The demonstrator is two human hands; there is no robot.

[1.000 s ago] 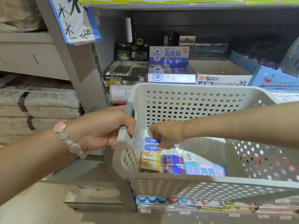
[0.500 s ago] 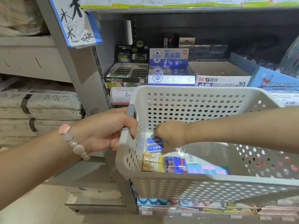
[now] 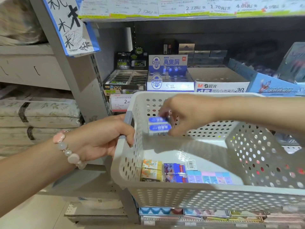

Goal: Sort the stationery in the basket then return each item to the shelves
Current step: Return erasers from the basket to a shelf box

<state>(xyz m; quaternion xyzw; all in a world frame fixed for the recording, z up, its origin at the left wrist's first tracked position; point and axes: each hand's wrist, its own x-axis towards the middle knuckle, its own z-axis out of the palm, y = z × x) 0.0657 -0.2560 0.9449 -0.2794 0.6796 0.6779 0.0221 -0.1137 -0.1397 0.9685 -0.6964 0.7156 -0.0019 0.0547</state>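
Above the floor of the white perforated basket (image 3: 206,197), near its left wall, the right hand (image 3: 186,114) pinches two white erasers with blue labels (image 3: 158,125), stacked one on the other, between thumb and fingertips. I judge that both are taken together because they are the same kind and belong in the same display box. The left hand (image 3: 105,138) has its fingers curled around the grey handle (image 3: 127,120) on the left side of the basket, so the basket is carried level in front of the shelf and the other hand is free for picking.

On the bottom of the basket the other stationery lies in a row against the near wall: yellow-orange erasers (image 3: 151,171), then blue picture erasers (image 3: 175,172), then pastel blue and pink erasers (image 3: 211,177). This grouping by kind suggests the sorting is mostly done.

Behind the basket a grey metal shelf (image 3: 181,18) carries open cartons: a black display box (image 3: 125,81), a blue and white display box (image 3: 170,80) whose colours match the held erasers, and a white M&G eraser box (image 3: 221,83). Price labels hang on the shelf edge above. To the left, folded textiles (image 3: 39,111) lie stacked on another shelf.
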